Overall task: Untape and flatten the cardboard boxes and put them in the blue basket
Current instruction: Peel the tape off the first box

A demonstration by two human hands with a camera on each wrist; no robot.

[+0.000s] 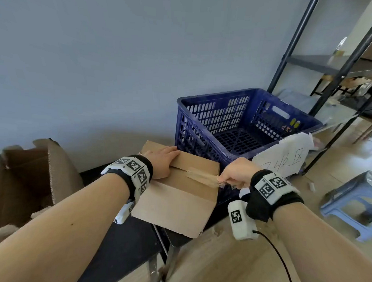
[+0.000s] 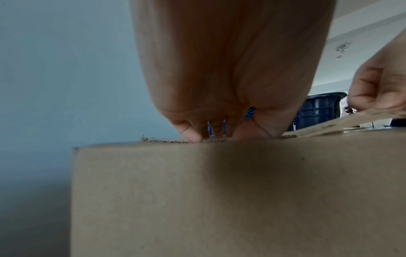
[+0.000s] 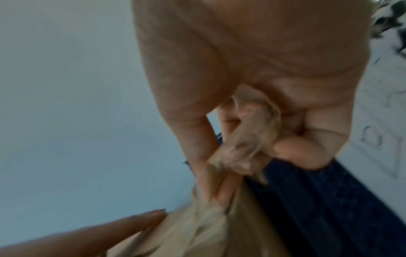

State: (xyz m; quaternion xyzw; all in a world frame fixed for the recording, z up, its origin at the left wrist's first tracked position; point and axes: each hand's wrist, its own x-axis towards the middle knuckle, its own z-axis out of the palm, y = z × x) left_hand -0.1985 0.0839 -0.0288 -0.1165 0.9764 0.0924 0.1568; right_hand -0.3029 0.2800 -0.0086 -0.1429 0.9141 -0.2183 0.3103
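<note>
A closed cardboard box (image 1: 174,199) stands on a dark surface in front of the blue basket (image 1: 244,121). My left hand (image 1: 162,161) lies flat with straight fingers on the box's top, pressing it down. My right hand (image 1: 232,176) hovers at the box's right edge and pinches a strip of clear brown tape (image 1: 203,176), partly peeled off the top seam. In the right wrist view the crumpled tape (image 3: 248,139) is bunched between thumb and fingers. The left wrist view shows the box's side (image 2: 219,200) and the lifted tape (image 2: 342,121).
An opened cardboard box (image 1: 29,184) stands at the left. White paper with handwriting (image 1: 283,159) leans against the basket. A dark metal shelf (image 1: 331,68) rises at the right, with a light blue stool (image 1: 351,201) on the floor beside it.
</note>
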